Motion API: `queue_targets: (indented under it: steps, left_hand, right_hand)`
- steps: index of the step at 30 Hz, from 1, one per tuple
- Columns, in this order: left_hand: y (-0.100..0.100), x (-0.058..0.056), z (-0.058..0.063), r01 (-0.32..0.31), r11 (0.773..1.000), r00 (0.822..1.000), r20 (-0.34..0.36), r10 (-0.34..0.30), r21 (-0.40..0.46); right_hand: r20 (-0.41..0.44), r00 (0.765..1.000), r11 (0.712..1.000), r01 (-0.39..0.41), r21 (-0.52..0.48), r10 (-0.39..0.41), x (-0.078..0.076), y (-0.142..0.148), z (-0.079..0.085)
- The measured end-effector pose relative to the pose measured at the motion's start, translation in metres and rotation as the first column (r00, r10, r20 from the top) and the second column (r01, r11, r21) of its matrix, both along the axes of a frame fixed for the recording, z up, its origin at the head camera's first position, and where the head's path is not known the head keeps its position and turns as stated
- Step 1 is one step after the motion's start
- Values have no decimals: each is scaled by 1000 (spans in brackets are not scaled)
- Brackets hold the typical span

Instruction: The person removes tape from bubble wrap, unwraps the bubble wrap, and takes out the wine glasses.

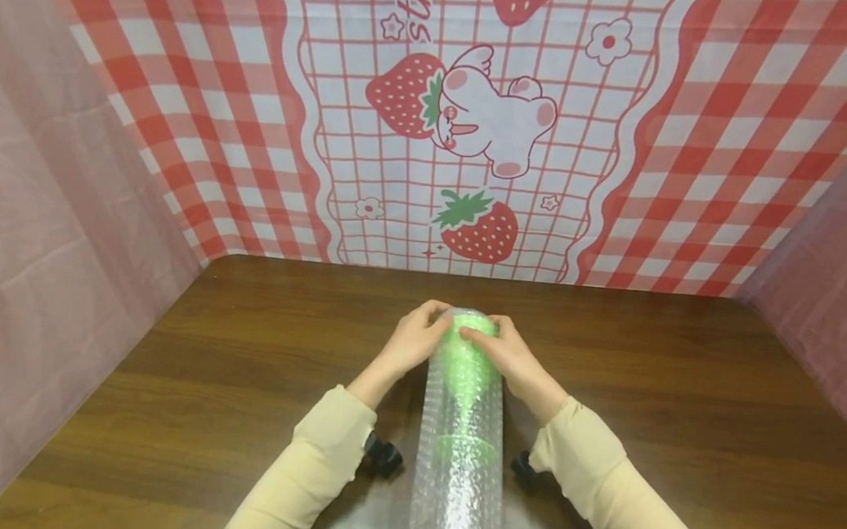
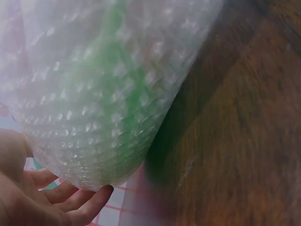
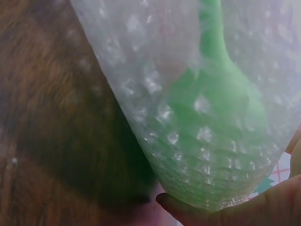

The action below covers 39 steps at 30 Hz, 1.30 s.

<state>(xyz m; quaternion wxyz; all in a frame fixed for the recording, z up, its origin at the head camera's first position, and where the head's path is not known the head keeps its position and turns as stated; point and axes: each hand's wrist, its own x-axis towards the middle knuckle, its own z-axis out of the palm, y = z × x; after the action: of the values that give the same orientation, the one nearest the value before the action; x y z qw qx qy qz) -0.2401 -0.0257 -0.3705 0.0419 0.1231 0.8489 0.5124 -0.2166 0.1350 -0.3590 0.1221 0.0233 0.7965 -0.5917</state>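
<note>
A: How are the hands posed?
B: Left hand (image 1: 412, 342) and right hand (image 1: 507, 354) curl fingers around the far end of the bubble-wrap roll (image 1: 461, 447), lying mid-surface (image 1: 679, 413).
A: What's unclear?
B: The green goblet (image 1: 466, 374) inside is blurred; the roll's near end is cut off.

Hidden and cut-off parts

The green goblet (image 1: 465, 366) shows only dimly through the bubble wrap roll (image 1: 460, 456), whose near end leaves the head picture's lower edge. Both wrist pictures are blurred, and each cuts off its hand, left hand (image 2: 28, 197), right hand (image 3: 244, 207).
</note>
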Motion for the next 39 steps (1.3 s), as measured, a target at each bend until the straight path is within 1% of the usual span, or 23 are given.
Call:
queue_targets:
  steps: [7, 14, 25, 31, 39]
  left_hand:
    - [0, -1, 0, -9, 1000, 1000, -9, 9, 10]
    - [0, -1, -1, -45, 999, 999, -18, 45, 26]
    - [0, -3, -2, -71, 996, 997, -14, 72, 55]
    - [0, -3, -2, -88, 994, 996, -18, 90, 64]
    - [-2, -3, -3, -82, 993, 997, 2, 82, 83]
  right_hand:
    - [6, 1000, 1000, 6, -3, -6, 1, 2, 0]
    - [6, 1000, 1000, -9, -6, 9, 3, 5, 2]
    - [-4, 1000, 1000, 7, 13, -7, 2, 10, -2]
    - [-5, 1000, 1000, 19, 7, -19, 2, 12, -5]
    - [-6, 999, 999, 41, -8, -41, 4, 14, -7]
